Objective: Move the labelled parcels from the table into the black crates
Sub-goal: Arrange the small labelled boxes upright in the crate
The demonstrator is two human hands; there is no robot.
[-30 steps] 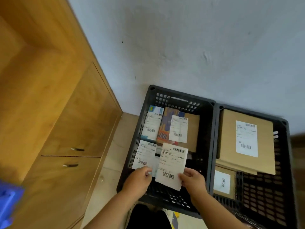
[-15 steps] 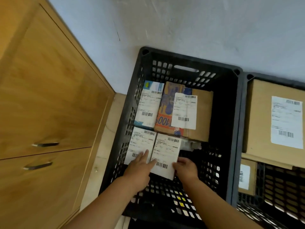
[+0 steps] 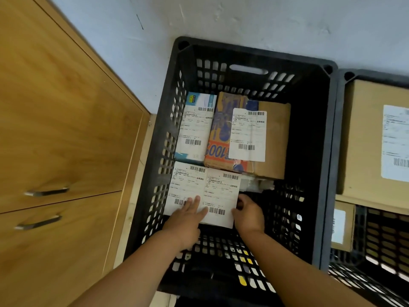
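A black crate (image 3: 314, 134) stands on the floor against the wall. On its bottom lie several labelled parcels: a blue-white box (image 3: 195, 129) at the back left, an orange and brown parcel (image 3: 274, 138) beside it, a white-labelled parcel (image 3: 187, 187) at the front left. Next to that one lies another white-labelled parcel (image 3: 221, 191). My left hand (image 3: 188, 220) rests on it with straight fingers spread over both labels. My right hand (image 3: 249, 213) grips the same parcel's right edge with curled fingers.
A second black crate (image 3: 345, 85) stands to the right, holding a large brown box (image 3: 365, 140) and a small brown parcel (image 3: 342, 224). A wooden cabinet (image 3: 66, 140) with two metal handles stands to the left. The wall (image 3: 243, 23) is behind both crates.
The parcel has gone down from above the crate onto its bottom, next to the front left parcel. Both hands went down with it, and the view moved closer.
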